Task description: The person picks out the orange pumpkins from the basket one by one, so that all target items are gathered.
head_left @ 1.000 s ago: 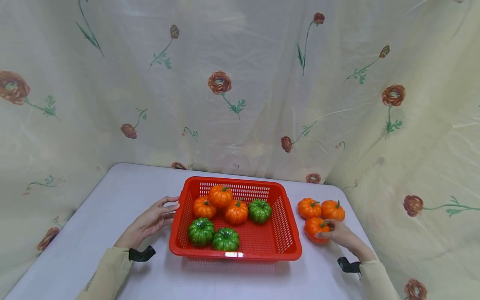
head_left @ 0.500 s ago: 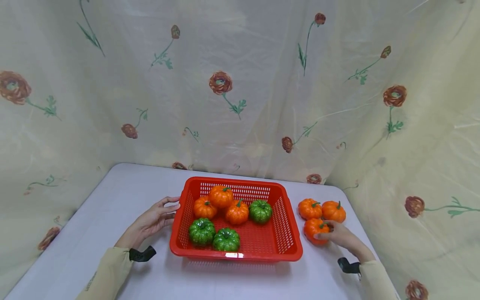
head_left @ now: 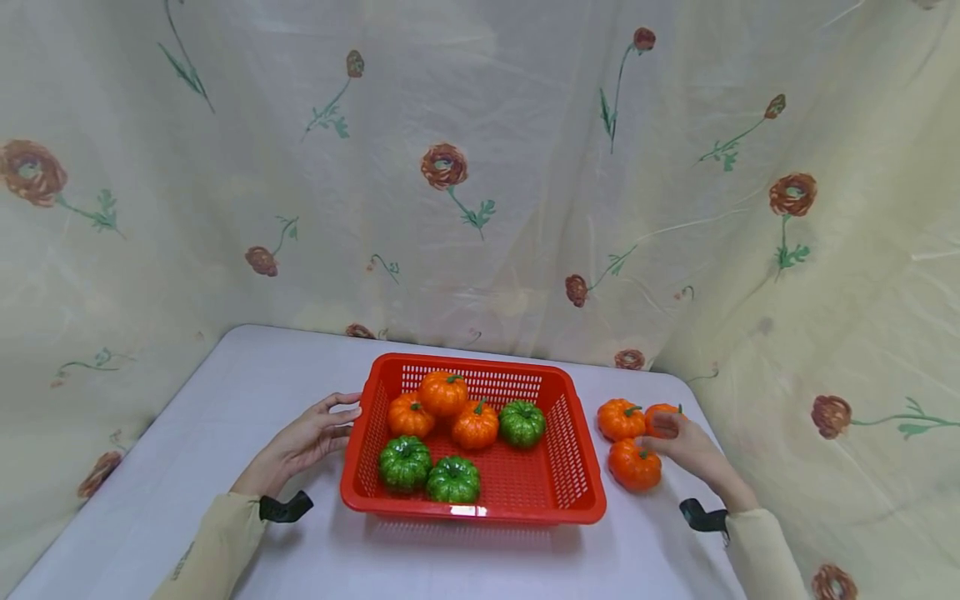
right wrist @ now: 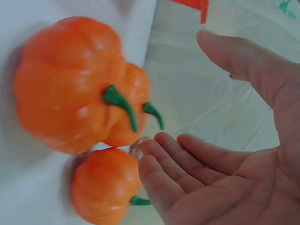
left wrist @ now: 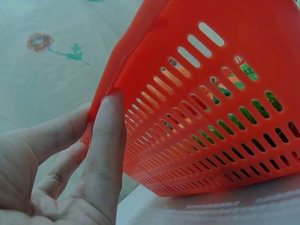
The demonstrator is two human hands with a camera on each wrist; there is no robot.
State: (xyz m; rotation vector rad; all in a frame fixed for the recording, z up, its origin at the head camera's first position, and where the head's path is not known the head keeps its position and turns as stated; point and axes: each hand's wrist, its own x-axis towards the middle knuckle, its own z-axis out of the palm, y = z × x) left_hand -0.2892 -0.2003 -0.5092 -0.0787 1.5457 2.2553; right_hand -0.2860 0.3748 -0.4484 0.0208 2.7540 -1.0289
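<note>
My left hand (head_left: 315, 437) is at the left side of a red plastic basket (head_left: 480, 513), its thumb and fingers pinching the rim; the left wrist view shows the fingertips against the lip of the basket (left wrist: 187, 122). Inside lie three orange pumpkins (head_left: 474, 425) and three green pumpkins (head_left: 405, 462). To the right, my right hand (head_left: 686, 446) hovers with spread thumb and fingers beside three more orange pumpkins on the table. It partly covers the far right pumpkin (head_left: 660, 419). In the right wrist view the hand (right wrist: 225, 178) stands apart from the nearest pumpkin (right wrist: 70, 84).
A white-covered table (head_left: 465, 567) bears everything. Flower-patterned curtain fabric (head_left: 510, 208) hangs behind it and along both sides. The front right pumpkin (head_left: 634, 465) and the back left one (head_left: 621, 419) sit close to the basket's right wall.
My right hand has let go of the front right pumpkin and moved up and slightly back, over the far right one. The left hand and basket have stayed in place.
</note>
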